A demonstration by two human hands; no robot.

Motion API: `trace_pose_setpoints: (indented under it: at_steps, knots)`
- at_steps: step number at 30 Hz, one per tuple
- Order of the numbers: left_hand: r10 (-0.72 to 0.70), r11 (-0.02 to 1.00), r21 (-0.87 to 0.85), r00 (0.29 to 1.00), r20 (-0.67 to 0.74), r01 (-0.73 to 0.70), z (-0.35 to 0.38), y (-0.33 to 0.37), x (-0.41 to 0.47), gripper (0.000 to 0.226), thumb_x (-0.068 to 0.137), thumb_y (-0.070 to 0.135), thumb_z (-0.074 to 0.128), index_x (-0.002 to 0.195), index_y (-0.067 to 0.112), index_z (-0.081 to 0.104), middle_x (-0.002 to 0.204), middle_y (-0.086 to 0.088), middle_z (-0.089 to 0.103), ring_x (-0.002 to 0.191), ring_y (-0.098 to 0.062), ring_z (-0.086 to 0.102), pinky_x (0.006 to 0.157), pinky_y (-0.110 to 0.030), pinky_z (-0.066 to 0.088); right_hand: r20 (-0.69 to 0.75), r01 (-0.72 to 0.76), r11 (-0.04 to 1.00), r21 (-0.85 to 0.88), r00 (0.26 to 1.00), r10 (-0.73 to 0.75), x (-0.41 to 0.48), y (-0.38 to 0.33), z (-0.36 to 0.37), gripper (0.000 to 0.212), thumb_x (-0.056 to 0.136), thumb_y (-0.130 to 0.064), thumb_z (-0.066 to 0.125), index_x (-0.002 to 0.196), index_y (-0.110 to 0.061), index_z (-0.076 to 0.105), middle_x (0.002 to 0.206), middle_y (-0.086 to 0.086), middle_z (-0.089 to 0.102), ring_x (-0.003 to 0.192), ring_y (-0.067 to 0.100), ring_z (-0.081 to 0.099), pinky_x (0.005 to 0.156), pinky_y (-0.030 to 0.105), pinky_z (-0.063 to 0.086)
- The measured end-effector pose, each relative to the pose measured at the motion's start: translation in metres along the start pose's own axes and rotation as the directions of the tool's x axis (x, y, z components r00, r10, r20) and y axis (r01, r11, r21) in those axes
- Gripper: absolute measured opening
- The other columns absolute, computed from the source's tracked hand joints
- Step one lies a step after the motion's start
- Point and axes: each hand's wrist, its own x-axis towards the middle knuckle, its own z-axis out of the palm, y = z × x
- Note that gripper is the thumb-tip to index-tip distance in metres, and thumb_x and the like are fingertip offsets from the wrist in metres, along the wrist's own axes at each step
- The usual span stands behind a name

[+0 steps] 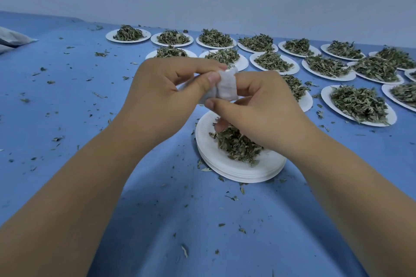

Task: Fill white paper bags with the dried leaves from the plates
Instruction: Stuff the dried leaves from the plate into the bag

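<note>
Bag-opening step, at a guess: small white paper bag (225, 88) is held in the air over the far edge of the near stack of white paper plates (221, 164), which carries a heap of dried green leaves (236, 146). Left hand (166, 92) grip: thumb and forefinger pinch the bag's left edge. Right hand (258, 114) grip: thumb and curled fingers closed on its right side. Best approach: rub the layers apart and keep the mouth over the plate so spill misses the blue desk (157, 209). No legible print or brand on bag or plates.
</note>
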Motion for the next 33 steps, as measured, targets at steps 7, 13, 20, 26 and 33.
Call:
trace_pose_setpoints:
  at_steps: [7, 13, 20, 26, 33]
  knots:
    - [-0.096, 0.995, -0.010, 0.990, -0.107, 0.095, -0.002, -0.005, 0.001, 0.013, 0.095, 0.019, 0.065, 0.098, 0.024, 0.077, 0.084, 0.006, 0.076, 0.081, -0.015, 0.071, 0.072, -0.034, 0.058, -0.248, 0.049, 0.995, -0.082, 0.966, -0.068, -0.002, -0.001, -0.003, 0.022, 0.078, -0.030, 0.086, 0.095, -0.039, 0.075, 0.078, -0.016, 0.074, 0.057, 0.010, 0.069, 0.064, 0.021, 0.055]
    - [-0.082, 0.996, 0.015, 0.987, -0.136, 0.085, 0.000, -0.003, 0.001, 0.013, 0.094, 0.022, 0.065, 0.093, 0.030, 0.075, 0.069, 0.000, 0.069, 0.062, -0.010, 0.058, 0.060, -0.025, 0.050, -0.040, 0.026, 0.993, -0.118, 0.999, -0.031, -0.005, 0.000, 0.001, 0.012, 0.086, -0.028, 0.081, 0.097, -0.028, 0.080, 0.063, -0.014, 0.069, 0.050, 0.007, 0.068, 0.051, 0.009, 0.040]
    - [-0.126, 0.991, -0.033, 0.989, 0.083, 0.129, -0.007, 0.001, 0.001, 0.013, 0.093, 0.024, 0.068, 0.102, 0.032, 0.073, 0.093, 0.013, 0.076, 0.090, -0.001, 0.071, 0.082, -0.025, 0.056, -0.101, 0.055, 0.990, -0.127, 0.993, -0.068, 0.000, 0.001, -0.003, 0.014, 0.097, -0.022, 0.067, 0.095, -0.030, 0.079, 0.075, -0.020, 0.069, 0.045, 0.008, 0.067, 0.044, 0.011, 0.040]
    - [-0.201, 0.979, 0.030, 0.974, 0.104, 0.199, -0.017, 0.005, 0.006, 0.009, 0.092, 0.024, 0.071, 0.083, 0.022, 0.073, 0.072, -0.002, 0.074, 0.067, -0.010, 0.061, 0.064, -0.025, 0.047, 0.118, -0.023, 0.999, -0.033, 0.993, 0.027, 0.003, -0.002, -0.009, 0.015, 0.100, -0.021, 0.063, 0.098, -0.012, 0.075, 0.083, -0.012, 0.073, 0.050, 0.011, 0.071, 0.042, 0.015, 0.037]
    - [-0.371, 0.925, 0.056, 0.863, 0.344, 0.376, -0.036, 0.003, 0.009, 0.019, 0.086, 0.045, 0.075, 0.095, 0.029, 0.070, 0.082, -0.018, 0.074, 0.066, -0.019, 0.065, 0.070, -0.038, 0.049, 0.290, -0.053, 0.999, -0.013, 0.955, 0.054, 0.004, -0.006, -0.012, 0.012, 0.098, -0.019, 0.068, 0.098, -0.017, 0.079, 0.092, -0.012, 0.077, 0.071, 0.016, 0.077, 0.057, 0.039, 0.063]
